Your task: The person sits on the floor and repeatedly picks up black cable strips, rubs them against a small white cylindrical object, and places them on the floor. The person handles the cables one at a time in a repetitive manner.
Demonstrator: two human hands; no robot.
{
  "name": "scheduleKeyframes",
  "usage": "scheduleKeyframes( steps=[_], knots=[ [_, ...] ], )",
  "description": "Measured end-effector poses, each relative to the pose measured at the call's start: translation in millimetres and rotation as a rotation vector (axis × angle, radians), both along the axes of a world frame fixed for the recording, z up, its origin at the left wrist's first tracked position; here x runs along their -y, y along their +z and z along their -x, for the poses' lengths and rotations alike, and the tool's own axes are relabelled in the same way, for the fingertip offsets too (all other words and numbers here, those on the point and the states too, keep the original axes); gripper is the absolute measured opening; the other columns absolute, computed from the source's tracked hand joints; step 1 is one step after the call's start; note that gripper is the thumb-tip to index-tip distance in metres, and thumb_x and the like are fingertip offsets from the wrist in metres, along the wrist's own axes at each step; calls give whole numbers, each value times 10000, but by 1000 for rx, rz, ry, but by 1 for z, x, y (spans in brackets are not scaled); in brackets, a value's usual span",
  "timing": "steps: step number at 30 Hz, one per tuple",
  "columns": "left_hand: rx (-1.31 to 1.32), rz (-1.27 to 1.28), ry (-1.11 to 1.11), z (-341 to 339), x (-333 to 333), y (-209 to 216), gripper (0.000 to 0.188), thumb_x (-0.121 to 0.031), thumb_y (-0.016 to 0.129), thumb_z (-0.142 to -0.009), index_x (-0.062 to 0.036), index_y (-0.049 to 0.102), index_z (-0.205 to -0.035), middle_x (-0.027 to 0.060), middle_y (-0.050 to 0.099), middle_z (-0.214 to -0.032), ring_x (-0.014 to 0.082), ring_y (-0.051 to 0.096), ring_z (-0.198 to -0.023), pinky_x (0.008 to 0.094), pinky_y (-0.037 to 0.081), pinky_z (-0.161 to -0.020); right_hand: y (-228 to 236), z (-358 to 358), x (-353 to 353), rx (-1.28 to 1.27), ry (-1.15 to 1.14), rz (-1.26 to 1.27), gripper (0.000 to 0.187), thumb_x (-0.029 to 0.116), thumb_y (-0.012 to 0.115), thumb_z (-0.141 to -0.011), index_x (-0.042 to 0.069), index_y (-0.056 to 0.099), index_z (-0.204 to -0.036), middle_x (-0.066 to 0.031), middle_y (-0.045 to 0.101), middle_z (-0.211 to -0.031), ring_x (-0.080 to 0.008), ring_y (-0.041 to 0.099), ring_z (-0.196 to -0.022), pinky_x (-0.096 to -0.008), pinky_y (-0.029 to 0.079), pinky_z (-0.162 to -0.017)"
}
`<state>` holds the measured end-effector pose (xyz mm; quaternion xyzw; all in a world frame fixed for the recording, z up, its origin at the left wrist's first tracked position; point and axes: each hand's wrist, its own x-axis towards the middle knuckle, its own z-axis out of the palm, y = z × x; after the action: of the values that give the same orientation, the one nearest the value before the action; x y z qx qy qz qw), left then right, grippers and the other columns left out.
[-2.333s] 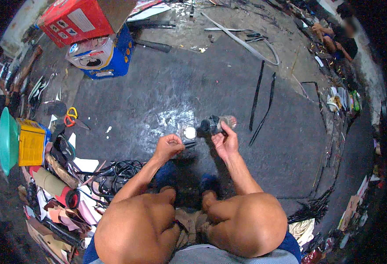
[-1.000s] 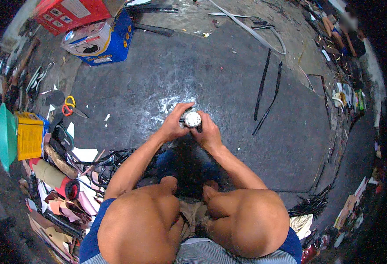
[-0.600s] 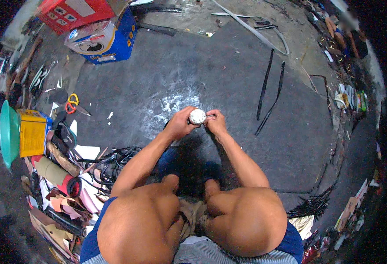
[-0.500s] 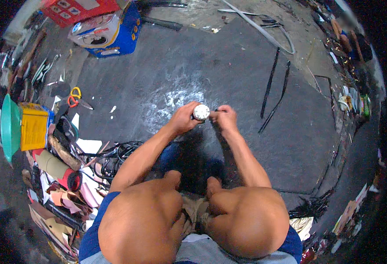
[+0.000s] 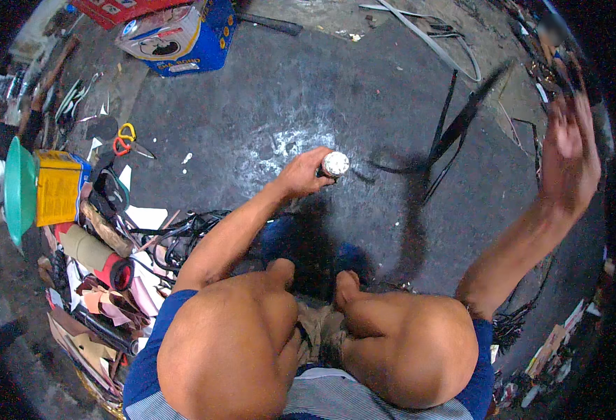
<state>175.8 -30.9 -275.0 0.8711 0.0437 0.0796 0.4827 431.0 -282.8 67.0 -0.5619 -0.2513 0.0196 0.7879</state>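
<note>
Dark mat [image 5: 301,105] covers most of the floor, scuffed pale around the middle. Near side: the person's bare knees [image 5: 227,343], bent, one each side of centre. Far left: blue-and-white box [image 5: 182,42], a red box [image 5: 119,10] just beyond it, cut by the upper edge. Left side: green basin [image 5: 19,189], tipped on edge, beside a yellow tin [image 5: 57,189]. Right hand [image 5: 570,157] raised well out to the right, fingers stretched toward the far side, motion-blurred; cannot tell whether it grips anything. Between it and the mat's middle, a dark smeared streak [image 5: 465,119]; strip or shadow, cannot tell. It crosses two thin black strips on the mat. Far right: loop of grey strap [image 5: 427,45]. Near left: khaki-and-red roll [image 5: 91,253] among scraps, black cables [image 5: 182,241] tangled to its right. Left hand [image 5: 304,171] near the centre, thumb and fingers closed around a short white-topped cylinder [image 5: 336,164], top face up. Left of the mat's middle: scissors [image 5: 129,143], red and yellow handles. Smallest: white flecks [image 5: 187,159] right of the scissors.
</note>
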Motion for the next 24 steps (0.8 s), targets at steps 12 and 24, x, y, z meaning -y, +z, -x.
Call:
scheduleKeyframes(
  steps=[12,24],
  knots=[
    [-399,-713,-58,197,-3,-6,398,-96,734,-733,-85,599,-1108,111,556,-1039,317,589,-984,449,503,-792,-43,-141,-23,141,-293,50,319,82,745,-924,-23,606,-1191,-90,696,-988,-184,671,-878,-288,530,-797],
    [-212,-263,467,164,-21,17,156,-107,693,-893,23,755,-954,121,632,-899,278,656,-794,374,512,-712,-373,124,20,-78,-220,1089,514,177,839,-736,45,604,-1174,-153,645,-1081,-328,626,-1016,-436,501,-936]
  ],
)
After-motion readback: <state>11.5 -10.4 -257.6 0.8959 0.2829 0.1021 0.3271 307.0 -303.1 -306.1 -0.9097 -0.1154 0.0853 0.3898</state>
